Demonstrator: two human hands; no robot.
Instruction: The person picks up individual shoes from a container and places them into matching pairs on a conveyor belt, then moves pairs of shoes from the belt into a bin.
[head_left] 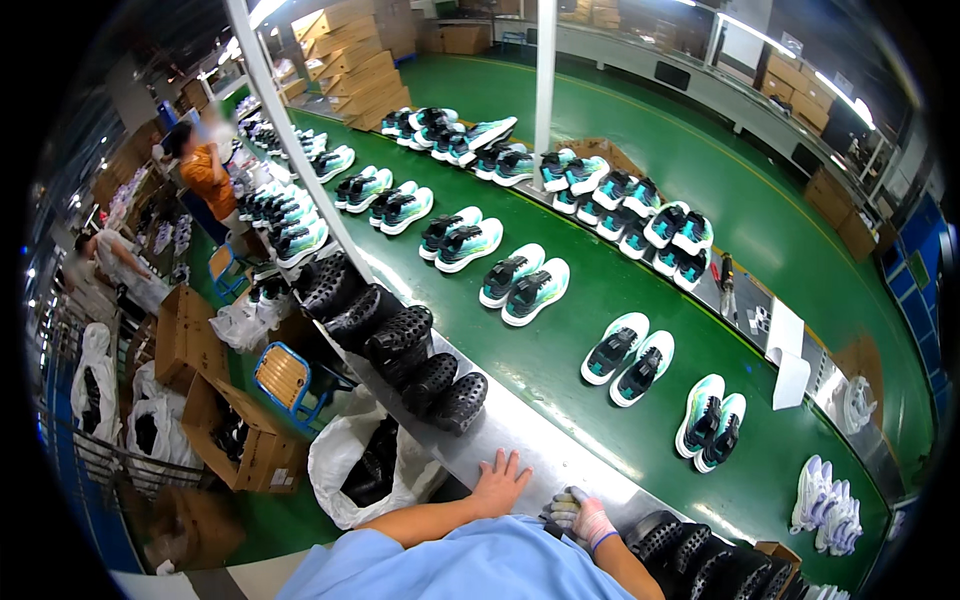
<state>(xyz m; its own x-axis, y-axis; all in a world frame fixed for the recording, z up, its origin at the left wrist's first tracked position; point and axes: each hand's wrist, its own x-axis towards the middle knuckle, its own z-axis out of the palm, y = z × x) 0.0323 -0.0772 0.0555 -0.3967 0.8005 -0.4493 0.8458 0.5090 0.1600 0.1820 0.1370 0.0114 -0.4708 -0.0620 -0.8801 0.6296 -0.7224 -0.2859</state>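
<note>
Metal edging [530, 447] of the green counter [530, 365] is touched by the left hand [500, 485], which is spread wide and flat; the gloved right hand [578, 514] is curled near it, and whether anything is gripped cannot be told; perforated black clogs [460, 402] are lined up at left, further clogs [690, 550] at near right; teal-and-white sneakers [540, 290] are set in pairs farther off.
</note>
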